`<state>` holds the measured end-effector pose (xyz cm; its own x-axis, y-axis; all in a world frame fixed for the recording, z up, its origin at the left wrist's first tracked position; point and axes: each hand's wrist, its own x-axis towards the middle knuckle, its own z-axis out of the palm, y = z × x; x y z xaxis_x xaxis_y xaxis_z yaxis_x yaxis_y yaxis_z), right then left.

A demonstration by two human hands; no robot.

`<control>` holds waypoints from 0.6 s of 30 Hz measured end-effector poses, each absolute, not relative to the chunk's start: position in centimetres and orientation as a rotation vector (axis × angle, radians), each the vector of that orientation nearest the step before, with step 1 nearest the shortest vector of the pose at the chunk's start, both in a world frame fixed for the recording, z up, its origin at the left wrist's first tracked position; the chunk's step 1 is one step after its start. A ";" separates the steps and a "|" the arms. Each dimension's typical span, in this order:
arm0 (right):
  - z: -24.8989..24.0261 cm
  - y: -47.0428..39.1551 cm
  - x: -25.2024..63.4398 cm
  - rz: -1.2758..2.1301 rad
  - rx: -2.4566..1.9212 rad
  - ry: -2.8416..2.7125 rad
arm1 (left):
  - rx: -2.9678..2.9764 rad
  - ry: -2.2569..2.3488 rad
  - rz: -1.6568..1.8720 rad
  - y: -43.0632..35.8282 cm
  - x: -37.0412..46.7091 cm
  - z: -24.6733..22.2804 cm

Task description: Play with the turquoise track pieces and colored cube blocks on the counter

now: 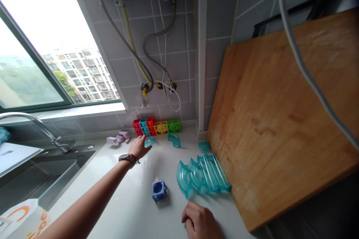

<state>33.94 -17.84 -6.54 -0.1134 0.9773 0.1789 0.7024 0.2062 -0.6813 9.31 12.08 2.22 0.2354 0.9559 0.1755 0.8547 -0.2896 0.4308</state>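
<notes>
The grey-tiled wall [179, 63] rises behind a white countertop [141, 179], with a window off to my left. On that counter, close to the wall, lies the curved teal track piece [150, 141] at my left hand [139, 146]; my thumb and fingers seem to pinch it, though my fingertips are small and partly hidden from here. Just behind it, the row of red, light-blue, yellow and green cube blocks [161, 128] stands lined up along the wall. Beside them, a second curved teal piece [174, 139] lies loose, and the lilac pieces [119, 138] sit in a small heap. Nearer me, the teal channels [206, 174], two curved and two straight, lie side by side by the wooden board [266, 119]. By my judgement the ordering is well along: blocks aligned, channels ranked, while the loose teal curves, the small teal piece [204, 146] and the lone blue cube [158, 195] remain outside those rows. My right hand [201, 221] is loosely curled near the channels, fingers folded in, nothing visible in it.
</notes>
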 end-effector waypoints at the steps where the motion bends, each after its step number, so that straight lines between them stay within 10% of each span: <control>1: -6.8 -17.8 33.9 0.581 -1.572 -1.883 | 2.259 1.774 0.544 13.2 9.1 1.9; 10: -8.0 -17.2 34.2 0.598 -1.585 -1.937 | 2.109 1.981 0.199 17.7 6.6 -0.6; 18: -9.4 -17.1 34.3 0.564 -1.560 -1.919 | 1.967 1.734 0.773 14.3 5.8 0.3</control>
<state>34.29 -17.08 -9.35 -0.1334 0.9744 0.1808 0.7216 0.2205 -0.6563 5.83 14.34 0.26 0.0753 0.9875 0.1387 0.7633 -0.1466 0.6292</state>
